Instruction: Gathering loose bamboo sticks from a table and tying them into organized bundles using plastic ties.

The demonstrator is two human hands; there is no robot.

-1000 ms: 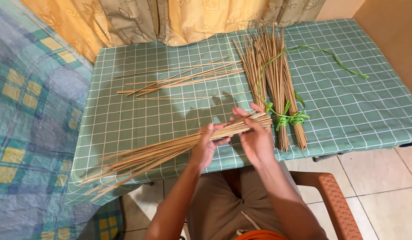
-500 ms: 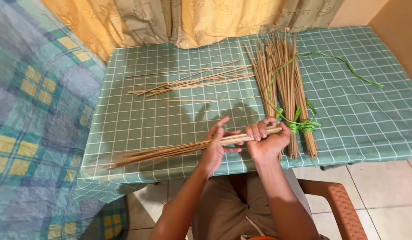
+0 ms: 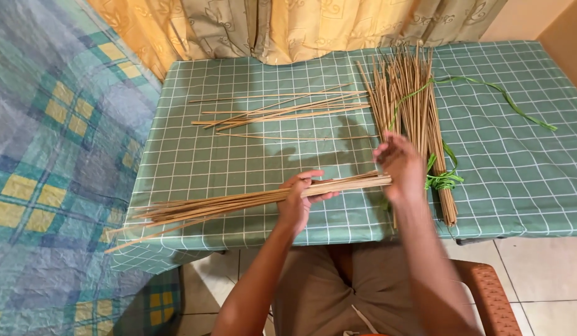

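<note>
Table, under a green checked cloth, is the landmark for every place below; behind its far edge hang yellow and beige curtains, and to its left lies a blue and yellow plaid cover.

Tied bundle of sticks: on the table's right half, running from far edge to near edge, bound near its near end with green ribbon (one loose tail trails away to the right).

Held bundle of sticks: along the table's near edge, its thin ends fanning past the left corner, its thick ends towards the middle.

Loose sticks: a small scatter at the table's centre, well apart from both bundles.

My left hand: closed around the held bundle at the near edge.

My right hand: half a second ago it gripped the bundle's thick end beside my left; now it has let go and is lifted just above that end, fingers loosely spread, holding nothing. I judge the bundle is now squared and steadied by one hand alone.
</note>
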